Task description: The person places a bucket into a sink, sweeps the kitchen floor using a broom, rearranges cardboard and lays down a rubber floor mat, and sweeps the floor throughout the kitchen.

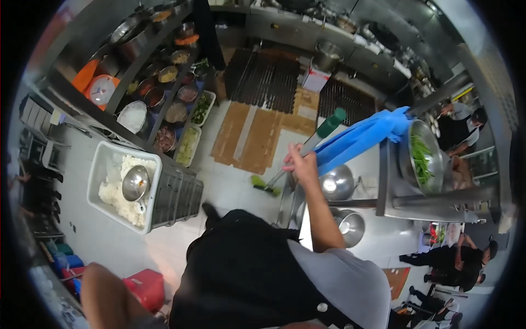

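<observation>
My right hand (301, 164) is closed around the shaft of a long-handled brush, with some fingers partly extended. Its green handle end (332, 123) points up and right, while the dark head with yellow-green bristles (267, 186) is down near the floor. Just right of that hand hangs a blue cloth or plastic sheet (356, 137), draped from the shelf corner. Below it, two steel bowls (337, 182) stand on the worktop. Only my bent left arm (109, 299) shows at the bottom left; the hand itself is out of view.
On the left, a white tub (150, 216) holds white food and a steel bowl, beside shelves of ingredient pans (155, 97). Cardboard (249, 137) and dark mats (262, 79) cover parts of the floor. A bowl of green vegetables (422, 156) sits right. Several people (460, 260) work beyond.
</observation>
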Demonstrator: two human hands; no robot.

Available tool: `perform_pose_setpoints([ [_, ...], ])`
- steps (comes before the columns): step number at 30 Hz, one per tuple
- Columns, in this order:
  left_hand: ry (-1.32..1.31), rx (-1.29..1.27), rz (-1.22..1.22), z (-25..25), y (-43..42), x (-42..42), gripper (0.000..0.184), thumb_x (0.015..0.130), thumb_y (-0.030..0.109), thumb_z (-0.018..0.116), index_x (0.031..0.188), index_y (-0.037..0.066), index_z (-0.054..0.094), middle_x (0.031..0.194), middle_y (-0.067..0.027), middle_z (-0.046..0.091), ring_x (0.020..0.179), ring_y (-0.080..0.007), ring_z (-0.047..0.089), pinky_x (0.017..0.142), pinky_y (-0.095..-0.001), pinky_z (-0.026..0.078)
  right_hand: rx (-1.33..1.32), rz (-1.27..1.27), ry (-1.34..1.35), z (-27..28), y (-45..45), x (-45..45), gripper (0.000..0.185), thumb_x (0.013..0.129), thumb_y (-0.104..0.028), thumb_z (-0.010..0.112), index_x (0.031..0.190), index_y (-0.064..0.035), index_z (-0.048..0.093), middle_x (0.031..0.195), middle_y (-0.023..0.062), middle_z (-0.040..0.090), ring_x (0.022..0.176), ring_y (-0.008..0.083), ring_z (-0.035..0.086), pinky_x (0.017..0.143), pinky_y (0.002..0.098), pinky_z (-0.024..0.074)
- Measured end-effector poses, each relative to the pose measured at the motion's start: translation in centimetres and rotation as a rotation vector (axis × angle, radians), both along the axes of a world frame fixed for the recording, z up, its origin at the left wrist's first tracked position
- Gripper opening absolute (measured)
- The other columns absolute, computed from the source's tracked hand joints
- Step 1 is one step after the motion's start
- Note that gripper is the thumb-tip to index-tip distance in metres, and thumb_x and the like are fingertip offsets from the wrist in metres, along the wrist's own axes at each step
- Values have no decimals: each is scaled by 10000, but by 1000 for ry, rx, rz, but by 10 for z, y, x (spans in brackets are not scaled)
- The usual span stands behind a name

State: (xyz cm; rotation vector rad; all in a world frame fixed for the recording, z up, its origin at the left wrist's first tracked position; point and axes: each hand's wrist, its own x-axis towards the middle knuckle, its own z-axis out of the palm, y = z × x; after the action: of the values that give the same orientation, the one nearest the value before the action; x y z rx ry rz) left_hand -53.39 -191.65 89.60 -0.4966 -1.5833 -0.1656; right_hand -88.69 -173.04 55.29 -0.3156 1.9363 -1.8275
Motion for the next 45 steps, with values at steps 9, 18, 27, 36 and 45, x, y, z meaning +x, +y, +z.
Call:
perform_pose_setpoints([
  [9, -931, 1099, 355, -303, -166, -118, 381, 993, 67, 629, 1360, -37, 629, 1382, -166, 659, 1256, -264, 623, 1096, -376, 460, 10, -149, 40, 52, -42, -75, 369, 1098, -325, 544, 861, -43, 535, 723, 43, 523, 689, 149, 643, 554, 315, 634],
  [18, -1901, 600, -91, -441, -272, -319, 474, 919, 258, 742, 1297, -7, 635, 1215, -277, 682, 1149, -464, 639, 971, -489, 525, -173, -218, 178, 82, -112, -174, 389, 1113, -313, 514, 839, -38, 493, 778, 56, 516, 801, 184, 634, 660, 366, 640],
  [27, -1693, 278, -85, -418, -293, -563, 511, 900, 300, 758, 1323, 38, 642, 1253, -246, 689, 1147, -426, 666, 996, -479, 532, -104, -166, 259, 63, -129, -291, 333, 1075, -235, 566, 899, 40, 628, 987, 179, 689, 968, 224, 686, 791, 341, 622],
  [36, -2059, 297, -173, -505, -269, -742, 599, 847, 396, 825, 1324, 68, 669, 1124, -194, 745, 1030, -373, 726, 864, -452, 586, -324, -350, 201, 47, -104, -485, 353, 1101, -260, 522, 844, -18, 515, 804, 101, 544, 823, 280, 656, 674, 439, 676],
  [45, -1987, 269, -436, -499, -228, -900, 636, 833, 370, 845, 1342, 44, 649, 1175, -204, 720, 1058, -362, 712, 900, -416, 579, -385, -317, 366, 93, -72, -585, 363, 1048, -222, 611, 765, -13, 522, 757, 121, 571, 720, 256, 629, 641, 398, 572],
])
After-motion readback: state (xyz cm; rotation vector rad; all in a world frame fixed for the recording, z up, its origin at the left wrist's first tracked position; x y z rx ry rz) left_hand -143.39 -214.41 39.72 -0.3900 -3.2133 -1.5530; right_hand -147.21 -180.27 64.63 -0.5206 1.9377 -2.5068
